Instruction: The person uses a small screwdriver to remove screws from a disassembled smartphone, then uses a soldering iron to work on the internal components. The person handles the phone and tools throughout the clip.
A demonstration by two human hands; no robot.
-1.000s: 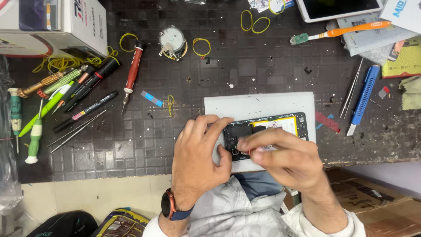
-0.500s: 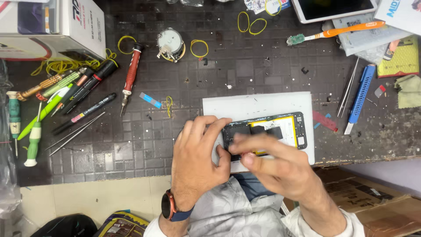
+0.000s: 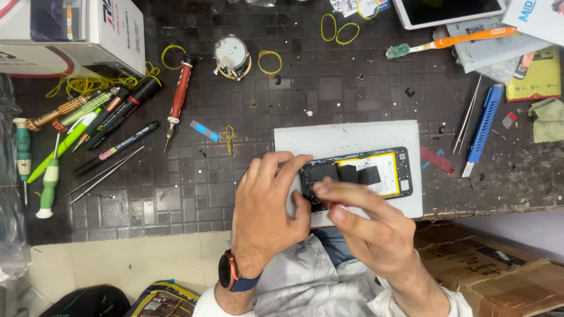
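An opened smartphone point(image 3: 376, 170) with a yellow battery and black inner covers lies on a pale grey work mat point(image 3: 346, 138) at the bench's front edge. My left hand point(image 3: 264, 205), with a watch on its wrist, grips the phone's left end, fingers curled over its top edge. My right hand point(image 3: 364, 220) reaches in from below right, its fingertips pinched together over the phone's lower left corner. A small reddish bit shows under the right fingers; what it is cannot be made out.
Screwdrivers, pens and tweezers point(image 3: 94, 132) lie at the left beside a white box point(image 3: 76, 29). A red screwdriver point(image 3: 178, 97), a round metal part point(image 3: 230, 56) and yellow rubber bands sit behind. A toothbrush point(image 3: 446, 42), blue tool point(image 3: 483, 126) and tablet are at the right.
The phone's black cover and battery show more as my right hand has drawn slightly down and right. My left hand keeps its hold on the phone's left end.
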